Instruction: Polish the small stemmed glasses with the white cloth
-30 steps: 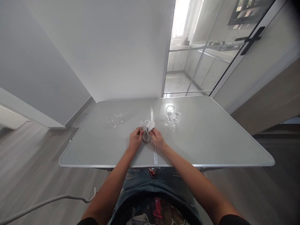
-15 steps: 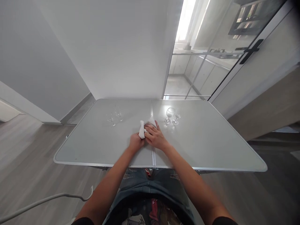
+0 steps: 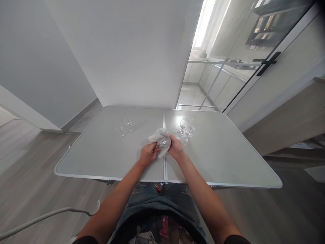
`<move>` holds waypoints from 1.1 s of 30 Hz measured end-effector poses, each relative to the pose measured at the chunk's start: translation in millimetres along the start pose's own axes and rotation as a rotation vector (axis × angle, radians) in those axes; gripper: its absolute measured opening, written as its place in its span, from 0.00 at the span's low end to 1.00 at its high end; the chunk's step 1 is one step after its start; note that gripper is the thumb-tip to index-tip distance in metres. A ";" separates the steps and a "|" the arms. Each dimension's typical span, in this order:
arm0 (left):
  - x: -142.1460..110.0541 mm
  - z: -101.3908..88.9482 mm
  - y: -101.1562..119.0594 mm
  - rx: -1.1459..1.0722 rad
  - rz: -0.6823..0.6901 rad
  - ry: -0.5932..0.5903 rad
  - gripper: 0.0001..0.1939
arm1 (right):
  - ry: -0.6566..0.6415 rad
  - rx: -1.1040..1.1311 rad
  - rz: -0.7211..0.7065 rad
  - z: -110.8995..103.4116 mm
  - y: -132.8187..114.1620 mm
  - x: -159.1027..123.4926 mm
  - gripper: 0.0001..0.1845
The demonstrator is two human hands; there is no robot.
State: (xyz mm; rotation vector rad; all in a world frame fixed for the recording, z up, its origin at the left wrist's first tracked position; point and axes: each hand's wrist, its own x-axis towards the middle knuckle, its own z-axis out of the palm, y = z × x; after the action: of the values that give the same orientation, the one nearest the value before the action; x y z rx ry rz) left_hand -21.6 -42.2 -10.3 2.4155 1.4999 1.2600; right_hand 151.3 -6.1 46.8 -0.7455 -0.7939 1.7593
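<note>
One newly unfurled cloth in right fingers, one glass in left fingers, two goblets beyond.

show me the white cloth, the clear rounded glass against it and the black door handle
white cloth (image 3: 159,133): head view, upper part
clear rounded glass (image 3: 163,143): head view, bowl
black door handle (image 3: 268,64): head view, middle

The counter is plain pale grey, its edges trimmed in silver. Midway between its left and right ends, the cloth is white and the glass colourless and clear, like the stemmed glasses toward the far edge. Past the near edge, the jeans are faded blue; the floor is streaked grey.
</note>
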 end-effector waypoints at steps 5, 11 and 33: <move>3.8 -1.4 3.1 -0.121 -0.173 -0.044 0.12 | 0.255 0.202 -0.352 31.8 46.7 -9.2 0.10; 7.3 -3.2 0.1 -0.189 -0.299 0.034 0.12 | 0.368 -0.528 -0.598 33.8 68.9 -21.4 0.10; 0.2 -1.4 2.1 -0.163 -0.033 0.055 0.09 | -0.111 -0.074 0.068 16.6 -13.8 10.1 0.12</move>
State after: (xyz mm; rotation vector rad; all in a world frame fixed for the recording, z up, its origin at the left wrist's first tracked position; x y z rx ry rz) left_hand -20.9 -43.7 -8.3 2.2633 1.3840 1.3944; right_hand 142.7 4.4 66.4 -0.7368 -0.9219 1.8536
